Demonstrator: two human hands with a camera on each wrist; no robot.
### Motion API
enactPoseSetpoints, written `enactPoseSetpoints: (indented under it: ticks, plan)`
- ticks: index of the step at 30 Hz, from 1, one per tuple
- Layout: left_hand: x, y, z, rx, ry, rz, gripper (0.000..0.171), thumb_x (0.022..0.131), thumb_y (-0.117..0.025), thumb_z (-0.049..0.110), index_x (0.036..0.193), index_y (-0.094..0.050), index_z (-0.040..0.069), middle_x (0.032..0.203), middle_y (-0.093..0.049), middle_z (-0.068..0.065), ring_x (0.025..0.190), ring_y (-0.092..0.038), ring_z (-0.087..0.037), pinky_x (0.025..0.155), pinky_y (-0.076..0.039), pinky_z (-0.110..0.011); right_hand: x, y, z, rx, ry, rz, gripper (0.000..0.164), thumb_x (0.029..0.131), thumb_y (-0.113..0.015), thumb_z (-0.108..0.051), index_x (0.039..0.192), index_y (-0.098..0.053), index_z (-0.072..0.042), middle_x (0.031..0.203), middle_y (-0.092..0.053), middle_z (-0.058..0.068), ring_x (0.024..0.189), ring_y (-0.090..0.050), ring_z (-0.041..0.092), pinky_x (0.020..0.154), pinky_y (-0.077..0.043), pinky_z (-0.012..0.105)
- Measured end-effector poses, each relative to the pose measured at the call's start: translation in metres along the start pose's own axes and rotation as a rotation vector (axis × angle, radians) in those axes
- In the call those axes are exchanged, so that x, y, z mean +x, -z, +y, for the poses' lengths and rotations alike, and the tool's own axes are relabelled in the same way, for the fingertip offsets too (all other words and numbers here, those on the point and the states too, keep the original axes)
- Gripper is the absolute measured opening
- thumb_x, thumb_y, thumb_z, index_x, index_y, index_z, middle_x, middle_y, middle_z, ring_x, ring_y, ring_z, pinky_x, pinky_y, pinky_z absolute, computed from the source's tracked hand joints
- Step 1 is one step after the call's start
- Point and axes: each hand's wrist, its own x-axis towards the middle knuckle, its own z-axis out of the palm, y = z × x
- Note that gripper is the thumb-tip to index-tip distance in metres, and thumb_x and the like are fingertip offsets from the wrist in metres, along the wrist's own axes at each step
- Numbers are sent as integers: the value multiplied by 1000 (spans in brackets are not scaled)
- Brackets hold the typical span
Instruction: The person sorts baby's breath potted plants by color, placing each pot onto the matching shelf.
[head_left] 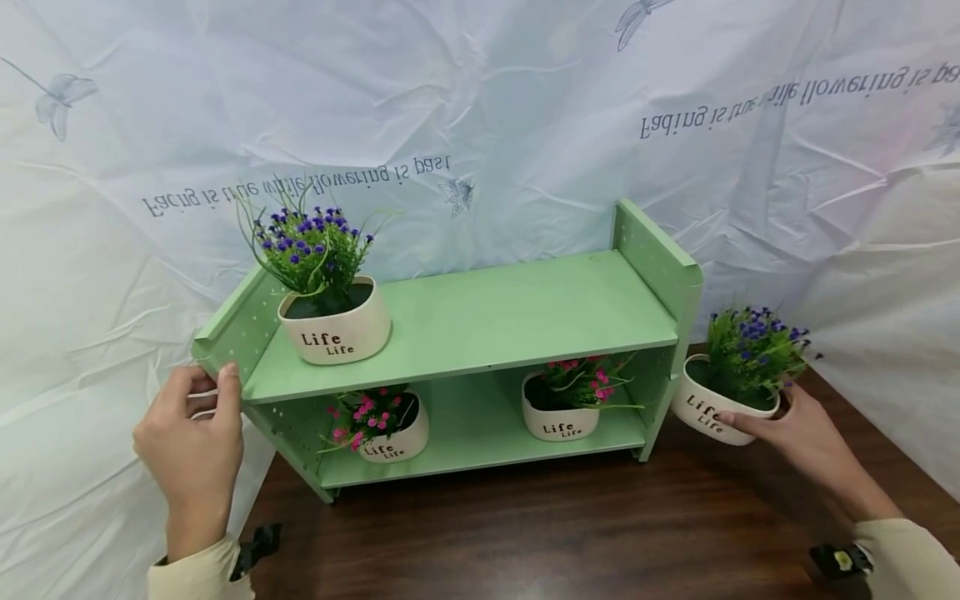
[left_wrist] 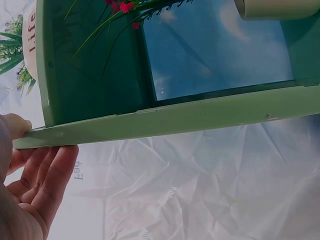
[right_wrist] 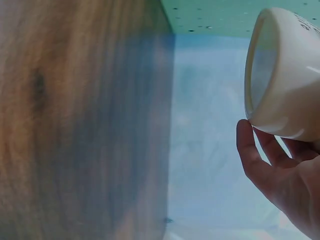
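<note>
A green two-tier shelf [head_left: 495, 321] stands on the dark wooden table. My left hand [head_left: 197, 425] pinches the shelf's left side panel [left_wrist: 150, 122] near its front edge, thumb on one face and fingers on the other. On the right, my right hand [head_left: 806, 437] grips a white flowerpot [head_left: 723, 408] with purple flowers, beside the shelf's right side. In the right wrist view that flowerpot [right_wrist: 295, 75] is above the tabletop, with fingers against its side. Another white flowerpot with purple flowers [head_left: 337, 329] sits at the left of the top tier.
The lower tier holds two white flowerpots with pink flowers, a left flowerpot [head_left: 401, 437] and a right flowerpot [head_left: 555, 417]. A pale printed cloth [head_left: 510, 125] hangs behind the shelf and at both sides. The wooden table [head_left: 525, 533] extends in front.
</note>
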Motion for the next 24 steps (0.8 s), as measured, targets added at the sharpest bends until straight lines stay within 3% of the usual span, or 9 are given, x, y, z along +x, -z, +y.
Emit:
enactPoseSetpoints:
  ticks: [2, 5, 7, 11, 16, 24]
  plan:
    - [0, 0, 0, -1, 1, -1, 24, 90, -70, 18, 92, -70, -6, 82, -71, -18, 70, -48, 28, 65, -38, 6, -5, 4, -5, 39, 33, 48, 98, 90, -70, -49, 157, -15, -3, 125, -60, 19, 99, -65, 18, 72, -52, 31]
    - [-1, -1, -1, -3, 2, -1, 24, 90, -70, 19, 91, -70, -6, 82, -71, -17, 70, -48, 28, 65, -38, 6, -12, 10, -11, 65, 87, 100, 84, 90, -72, -42, 154, -28, -11, 106, -64, -6, 84, -61, -3, 64, -49, 19]
    - [-1, -2, -2, -1, 1, 0, 25, 91, -70, 19, 91, -70, -5, 82, -71, -17, 70, -48, 28, 65, -38, 6, -17, 14, -16, 58, 119, 119, 74, 90, -73, -39, 147, -35, -12, 98, -65, -13, 80, -62, -3, 61, -50, 20]
    - [-2, -2, -3, 5, 5, 10, 26, 91, -70, 20, 91, -70, -5, 82, -71, -18, 70, -47, 29, 65, -37, 7, -26, 19, -24, 59, 136, 131, 63, 90, -73, -34, 137, -38, -10, 94, -65, -12, 78, -63, 1, 59, -51, 23]
    - [-2, -2, -1, 13, 13, 21, 26, 91, -70, 20, 92, -70, -5, 83, -72, -18, 70, -46, 30, 66, -37, 7, -36, 23, -33, 100, 194, 184, 57, 88, -77, -24, 132, -42, -19, 94, -61, -26, 80, -62, -4, 61, -51, 17]
    - [-2, -3, -4, 14, 17, 26, 27, 91, -69, 21, 94, -71, -5, 86, -72, -19, 71, -46, 30, 66, -36, 7, -52, 27, -46, 112, 228, 231, 47, 84, -79, -16, 119, -49, -27, 90, -60, -30, 76, -61, -6, 59, -49, 14]
